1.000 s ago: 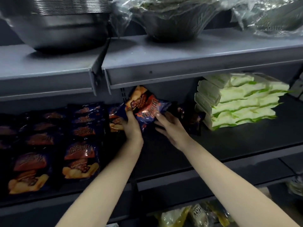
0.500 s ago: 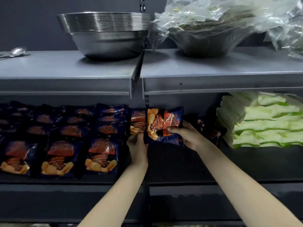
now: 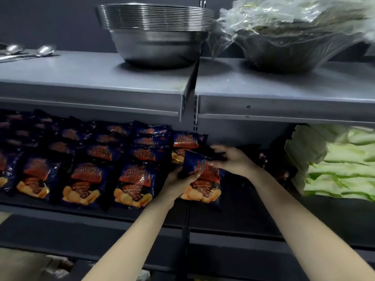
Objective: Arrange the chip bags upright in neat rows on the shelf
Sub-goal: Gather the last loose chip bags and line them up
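Holds a chip bag (image 3: 203, 179) nearly upright at the shelf (image 3: 253, 205) front with both hands. Left hand (image 3: 178, 183) curled round its left edge, thumb on the front; right hand (image 3: 233, 161) gripping its upper right corner, both forearms stretched forward. Just left, rows of matching bags (image 3: 85, 179). At right, green-and-white packs (image 3: 334, 169). On the upper shelf (image 3: 101, 78), nested steel bowls (image 3: 156, 35) and a plastic-wrapped bowl (image 3: 284, 49), contents unclear.

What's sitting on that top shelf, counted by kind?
Stack of bare steel bowls: 1
Plastic-wrapped bowl bundle: 1
Spoons: 2
Total: 4
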{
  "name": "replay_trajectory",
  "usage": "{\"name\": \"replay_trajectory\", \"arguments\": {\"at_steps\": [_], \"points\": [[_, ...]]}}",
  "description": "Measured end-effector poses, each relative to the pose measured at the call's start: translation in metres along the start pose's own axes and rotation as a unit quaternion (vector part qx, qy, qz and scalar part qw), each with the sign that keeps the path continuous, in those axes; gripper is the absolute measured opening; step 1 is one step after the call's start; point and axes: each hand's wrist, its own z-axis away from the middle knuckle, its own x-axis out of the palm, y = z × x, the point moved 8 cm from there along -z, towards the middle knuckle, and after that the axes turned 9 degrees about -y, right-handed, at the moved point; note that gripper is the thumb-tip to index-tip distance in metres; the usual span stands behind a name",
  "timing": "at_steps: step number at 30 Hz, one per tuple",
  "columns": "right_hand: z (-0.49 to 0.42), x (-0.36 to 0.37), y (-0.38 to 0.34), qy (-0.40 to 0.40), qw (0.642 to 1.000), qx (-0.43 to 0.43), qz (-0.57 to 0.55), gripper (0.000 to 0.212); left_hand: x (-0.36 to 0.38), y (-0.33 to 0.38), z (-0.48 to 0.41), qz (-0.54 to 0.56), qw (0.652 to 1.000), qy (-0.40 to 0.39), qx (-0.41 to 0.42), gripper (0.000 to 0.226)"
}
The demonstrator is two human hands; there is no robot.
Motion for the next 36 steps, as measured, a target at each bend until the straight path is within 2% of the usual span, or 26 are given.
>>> {"name": "replay_trajectory", "arguments": {"at_steps": [1, 2, 3, 5, 7, 8, 10, 12, 15, 18, 21, 24, 27, 30, 33, 36], "points": [[0.002, -0.005, 0.008, 0.060, 0.997, 0.013, -0.049, 0.069, -0.003, -0.003, -0.001, 0.026, 0.999, 0.018, -0.002, 0.030], [0.004, -0.002, 0.021, 0.085, 0.988, 0.038, -0.127, 0.076, -0.005, -0.007, -0.003, 0.049, 0.998, 0.030, -0.003, 0.030], [0.006, 0.008, 0.034, 0.072, 0.969, 0.062, -0.227, 0.085, -0.006, -0.009, -0.004, 0.068, 0.997, 0.037, -0.003, 0.028], [0.005, 0.042, 0.051, -0.037, 0.902, 0.075, -0.423, 0.092, -0.006, -0.010, -0.006, 0.098, 0.994, 0.043, 0.010, 0.025], [0.009, 0.063, 0.040, -0.131, 0.863, 0.031, -0.487, 0.070, -0.008, -0.005, -0.007, 0.082, 0.994, 0.061, 0.034, 0.025], [0.008, 0.066, 0.036, -0.129, 0.869, 0.008, -0.478, 0.062, -0.010, -0.001, -0.008, 0.043, 0.995, 0.077, 0.051, 0.028], [0.002, 0.062, 0.034, -0.048, 0.889, -0.003, -0.455, 0.053, -0.012, 0.010, -0.008, -0.076, 0.988, 0.088, 0.099, 0.040], [-0.006, 0.059, 0.037, 0.029, 0.889, 0.014, -0.458, 0.049, -0.006, 0.017, -0.006, -0.164, 0.974, 0.080, 0.136, 0.056], [-0.020, 0.070, 0.033, 0.050, 0.889, 0.023, -0.454, 0.040, 0.005, 0.013, 0.001, -0.258, 0.954, 0.058, 0.145, 0.077], [-0.036, 0.091, 0.029, 0.054, 0.897, 0.054, -0.436, 0.025, 0.007, 0.000, 0.007, -0.318, 0.936, 0.048, 0.141, 0.081], [-0.051, 0.107, 0.036, 0.081, 0.918, 0.091, -0.378, 0.023, 0.005, -0.013, 0.008, -0.307, 0.946, 0.019, 0.107, 0.073], [-0.047, 0.096, 0.035, 0.172, 0.941, 0.096, -0.277, 0.032, 0.001, -0.023, 0.005, -0.321, 0.944, -0.003, 0.072, 0.071], [-0.033, 0.087, 0.028, 0.254, 0.938, 0.066, -0.226, 0.051, -0.002, -0.025, 0.004, -0.312, 0.948, -0.011, 0.061, 0.070], [-0.025, 0.085, 0.030, 0.288, 0.936, 0.049, -0.194, 0.056, -0.002, -0.024, 0.004, -0.310, 0.949, -0.002, 0.063, 0.069], [-0.014, 0.075, 0.028, 0.315, 0.926, 0.031, -0.205, 0.054, 0.005, -0.020, 0.006, -0.298, 0.952, -0.006, 0.072, 0.067], [0.002, 0.053, 0.016, 0.353, 0.920, -0.009, -0.173, 0.042, 0.018, -0.006, 0.007, -0.286, 0.951, -0.018, 0.113, 0.064]]}}
